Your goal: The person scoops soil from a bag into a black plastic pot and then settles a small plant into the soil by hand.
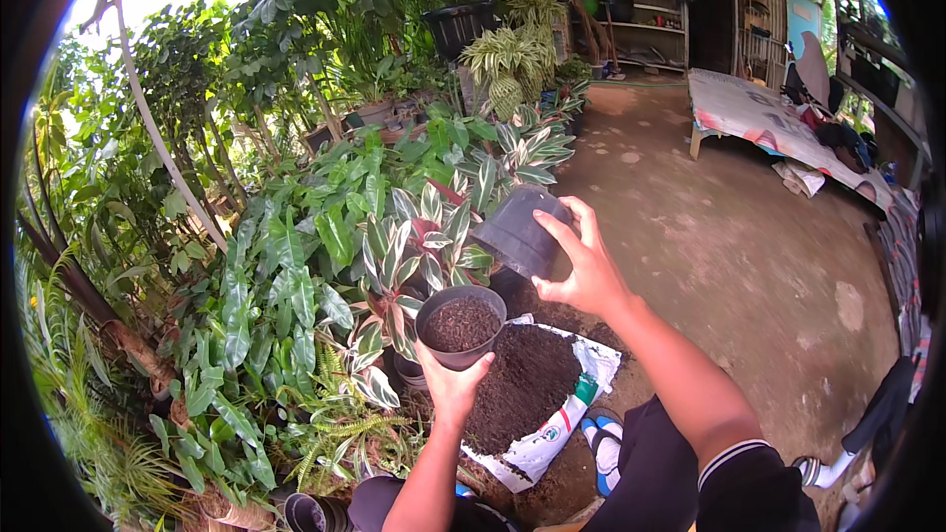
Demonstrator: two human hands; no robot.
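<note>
My left hand (452, 384) grips a round black plastic plant pot (461, 356) from below, its mouth facing up. Dark soil (464, 321) fills much of that pot. Higher and to the right, my right hand (584, 262) holds a second black plastic pot (517, 229), which is tilted with its base up and its rim towards the lower left. The inside of this second pot is hidden. Below both hands, a heap of dark potting soil (521, 388) lies on an opened white plastic sack (554, 428) on the ground.
Variegated plants (425, 236) and broad green foliage crowd the left side. Stacked black pots (314, 513) stand at the bottom. A low platform (768, 114) with a printed cover is at the upper right, a person (813, 74) beside it. Another person's foot (820, 469) shows lower right.
</note>
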